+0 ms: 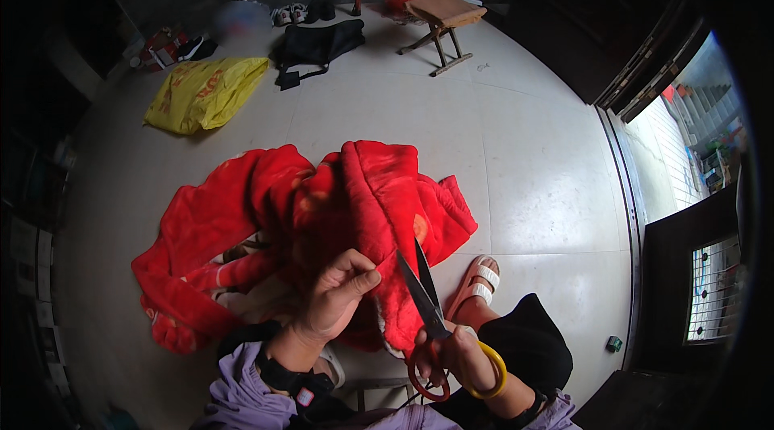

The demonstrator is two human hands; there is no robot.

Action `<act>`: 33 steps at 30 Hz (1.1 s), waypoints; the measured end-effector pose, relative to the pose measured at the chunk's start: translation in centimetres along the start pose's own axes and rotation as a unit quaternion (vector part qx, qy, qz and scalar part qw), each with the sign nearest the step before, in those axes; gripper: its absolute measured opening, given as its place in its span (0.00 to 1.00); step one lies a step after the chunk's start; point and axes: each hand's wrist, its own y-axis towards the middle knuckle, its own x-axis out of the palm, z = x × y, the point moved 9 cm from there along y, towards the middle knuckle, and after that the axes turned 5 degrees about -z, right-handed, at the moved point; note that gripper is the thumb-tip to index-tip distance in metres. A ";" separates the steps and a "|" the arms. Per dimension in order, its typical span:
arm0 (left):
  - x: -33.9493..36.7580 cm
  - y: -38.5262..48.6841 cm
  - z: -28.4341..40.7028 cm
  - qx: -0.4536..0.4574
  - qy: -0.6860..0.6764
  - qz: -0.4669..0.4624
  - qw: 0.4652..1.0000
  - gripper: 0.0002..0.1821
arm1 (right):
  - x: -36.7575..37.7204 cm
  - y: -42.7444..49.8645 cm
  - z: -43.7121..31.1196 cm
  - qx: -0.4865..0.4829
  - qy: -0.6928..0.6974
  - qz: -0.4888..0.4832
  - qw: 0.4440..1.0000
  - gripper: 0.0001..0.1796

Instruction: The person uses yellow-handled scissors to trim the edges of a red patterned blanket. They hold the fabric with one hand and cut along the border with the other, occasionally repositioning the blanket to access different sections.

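A red plush blanket with a paler patterned underside lies bunched on the floor and over my lap. My left hand is at its near part, thumb and forefinger pinched together at the red edge; a thin strand seems to run from the fingertips. My right hand holds a pair of scissors with one red and one yellow handle loop. The scissor blades are parted and point away from me, over the blanket's right part, to the right of my left hand.
On the tiled floor lie a yellow plastic bag, a black bag and shoes. A folding stool stands at the back. My sandalled foot is beside the blanket. An open doorway is at the right.
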 end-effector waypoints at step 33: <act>-0.5 -0.2 0.5 0.005 -0.077 0.002 0.997 0.03 | -0.6 -1.0 -0.7 -0.003 0.128 -0.005 0.992 0.38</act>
